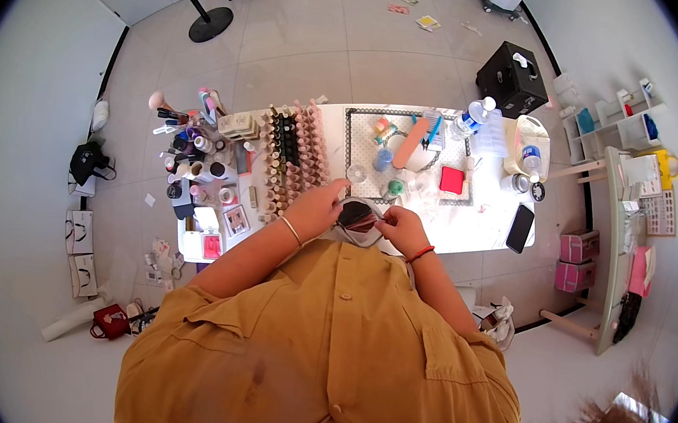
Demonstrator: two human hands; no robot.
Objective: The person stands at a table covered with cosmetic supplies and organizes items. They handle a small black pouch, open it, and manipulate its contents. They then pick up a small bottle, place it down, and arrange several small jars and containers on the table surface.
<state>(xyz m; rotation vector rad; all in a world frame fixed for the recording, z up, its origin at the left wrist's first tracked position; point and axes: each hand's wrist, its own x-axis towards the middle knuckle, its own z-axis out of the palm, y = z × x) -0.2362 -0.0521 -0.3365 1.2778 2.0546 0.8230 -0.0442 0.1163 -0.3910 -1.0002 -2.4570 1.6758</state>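
Close to my body at the table's near edge, a small round pouch (361,236) with a pale rim and a dark inside is held between both hands. My left hand (319,209) grips its left rim. The fingers of my right hand (400,227) pinch its right side. What lies inside the pouch is hard to make out. Just beyond it stands a jar with a green top (395,188). Farther back are a blue jar (384,157), a pink nail file (412,143) and a red square pad (452,180) on a dotted mat (356,133).
Rows of nail polish bottles (297,151) stand left of the mat, with more jars and brushes beyond. On the right are a water bottle (471,120), a white basket (545,148) and a black phone (520,228). A black case (512,81) stands on the floor behind.
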